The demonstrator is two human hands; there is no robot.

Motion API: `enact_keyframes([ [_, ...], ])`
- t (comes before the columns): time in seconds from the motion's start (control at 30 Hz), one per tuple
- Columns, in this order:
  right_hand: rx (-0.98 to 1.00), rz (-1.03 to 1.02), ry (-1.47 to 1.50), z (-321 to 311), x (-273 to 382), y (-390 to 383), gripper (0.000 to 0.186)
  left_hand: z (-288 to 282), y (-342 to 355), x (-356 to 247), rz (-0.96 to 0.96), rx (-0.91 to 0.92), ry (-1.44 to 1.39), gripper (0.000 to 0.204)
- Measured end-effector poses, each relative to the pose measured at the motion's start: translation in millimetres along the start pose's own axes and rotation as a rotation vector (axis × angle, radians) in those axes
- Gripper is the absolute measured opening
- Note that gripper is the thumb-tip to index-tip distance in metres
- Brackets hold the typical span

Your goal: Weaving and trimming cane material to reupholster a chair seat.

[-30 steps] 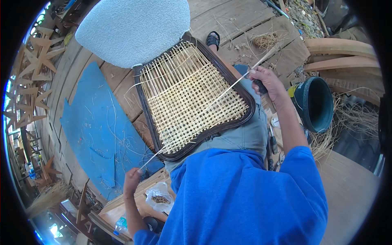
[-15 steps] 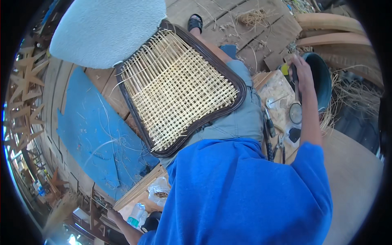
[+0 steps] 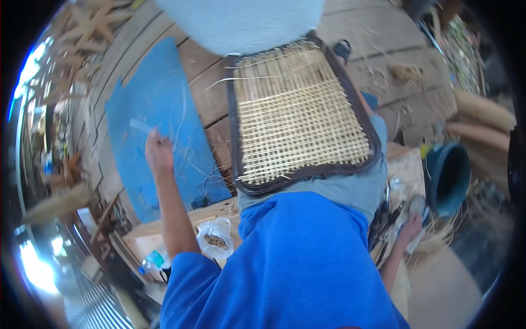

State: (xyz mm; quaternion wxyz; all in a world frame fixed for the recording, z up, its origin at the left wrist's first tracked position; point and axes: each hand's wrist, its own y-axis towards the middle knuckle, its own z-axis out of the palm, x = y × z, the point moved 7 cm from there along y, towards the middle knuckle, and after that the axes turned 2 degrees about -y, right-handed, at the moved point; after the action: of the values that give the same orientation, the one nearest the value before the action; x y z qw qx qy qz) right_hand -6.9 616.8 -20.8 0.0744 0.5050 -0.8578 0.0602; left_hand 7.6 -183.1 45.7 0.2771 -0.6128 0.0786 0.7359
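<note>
A dark wooden seat frame (image 3: 376,143) lies across my lap. Its cane panel (image 3: 301,129) is cross-woven in the nearer part, while the far part shows mostly strands running one way; a loose strand sticks out at the left. My left hand (image 3: 159,154) is over the blue sheet, fingers curled and blurred. A pale translucent strip (image 3: 141,125) shows at its fingertips; whether it is held I cannot tell. Down at the right, my right hand (image 3: 412,227) is closed beside a greyish rounded object (image 3: 417,205) and whitish material among the tools. What it grips is unclear.
A pale blue padded surface (image 3: 246,24) meets the frame's far edge. The blue sheet (image 3: 194,164) bears loose strands. At the right stands a dark green bucket (image 3: 464,178). A plastic bag (image 3: 215,236) and a bottle (image 3: 152,262) are at lower left.
My left hand has risen from the lower left to over the blue sheet. The right hand has come down from beside the bucket toward the tools. The view has shifted, moving the frame rightward.
</note>
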Motion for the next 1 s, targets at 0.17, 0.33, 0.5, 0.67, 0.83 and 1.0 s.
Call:
enact_keyframes([
  [0.17, 0.078, 0.019, 0.154, -25.3, 54.8, 30.3, 0.037, 155.0, -77.3, -14.9, 0.262, 0.275, 0.312, 0.02],
  [0.33, 0.806, -0.125, 1.081, -9.6, 268.4, -2.7, 0.041, 270.7, -211.7, 94.2, 0.07, 0.979, 0.591, 0.021],
  [0.5, 0.994, 0.02, 1.568, 25.6, 352.5, -11.1, 0.026, 236.7, -218.0, 128.6, 0.173, 1.101, 0.92, 0.024],
  [0.67, 0.888, 0.112, 1.6, 58.0, 330.6, 68.2, 0.013, 154.1, -172.3, 50.6, 0.148, 0.684, 0.939, 0.016],
  [0.83, 0.753, 0.076, 1.496, 54.0, 310.8, 101.6, 0.009, 113.1, -152.0, 15.2, 0.19, 0.588, 1.088, 0.012],
  [1.0, 0.636, 0.122, 1.577, 42.2, 300.1, 117.0, 0.01, 78.3, -122.7, 15.0, 0.275, 0.486, 1.15, 0.013],
])
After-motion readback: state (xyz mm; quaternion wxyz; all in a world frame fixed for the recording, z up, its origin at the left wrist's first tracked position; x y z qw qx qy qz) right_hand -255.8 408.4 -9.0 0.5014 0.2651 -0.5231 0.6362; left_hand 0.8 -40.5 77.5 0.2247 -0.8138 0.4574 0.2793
